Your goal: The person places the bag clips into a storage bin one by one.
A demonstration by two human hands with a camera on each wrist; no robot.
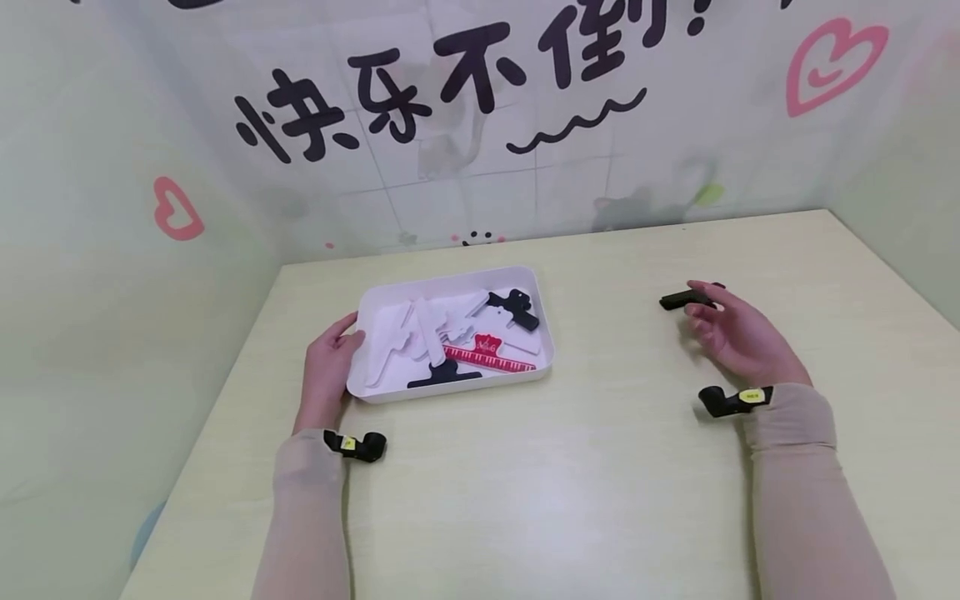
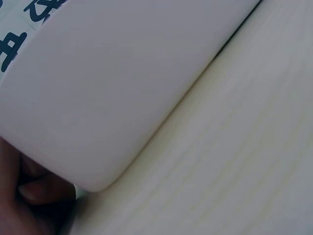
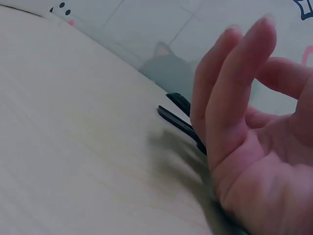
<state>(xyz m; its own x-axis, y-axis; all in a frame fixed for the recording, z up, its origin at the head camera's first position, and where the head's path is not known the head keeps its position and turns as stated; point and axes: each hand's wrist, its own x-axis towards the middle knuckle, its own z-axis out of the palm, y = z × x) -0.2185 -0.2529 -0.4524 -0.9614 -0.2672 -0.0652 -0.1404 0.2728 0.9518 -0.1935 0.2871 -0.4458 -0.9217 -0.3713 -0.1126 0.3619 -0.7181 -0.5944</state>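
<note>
A white tray (image 1: pixel 547 367) holds several clips: white ones, a red one (image 1: pixel 486 354) with a piano-key pattern, and black ones (image 1: pixel 444 374). The left hand (image 1: pixel 330 367) grips the tray's left end, thumb at the rim; the left wrist view shows the tray's outer wall (image 2: pixel 107 93) and part of the curled fingers. A black clip (image 1: pixel 678 299) lies on the table at the right. Over its near side hovers the right hand (image 1: pixel 742 337), fingers loosely bent. In the right wrist view those fingers partly hide the black clip (image 3: pixel 178 125); contact with it cannot be made out.
The pale wooden table (image 1: pixel 570 483) meets a white backdrop (image 1: pixel 480 192) with black lettering and pink hearts along its back edge. Light curtains stand at left and right. A small camera is strapped to each wrist.
</note>
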